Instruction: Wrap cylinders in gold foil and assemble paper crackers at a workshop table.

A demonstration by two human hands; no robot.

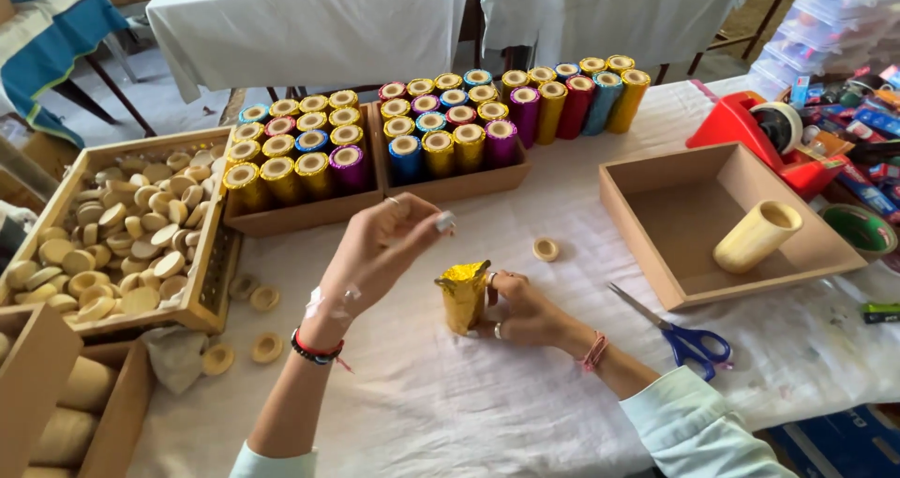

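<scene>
There is one view only, from a camera on the person's head. It looks forward and steeply down on the white table [487, 403] from near, so both forearms enter from the bottom edge. The left hand [380, 253] and right hand [525, 309] sit near the centre of the frame. The top of the frame reaches other covered tables [300, 19] behind.
</scene>
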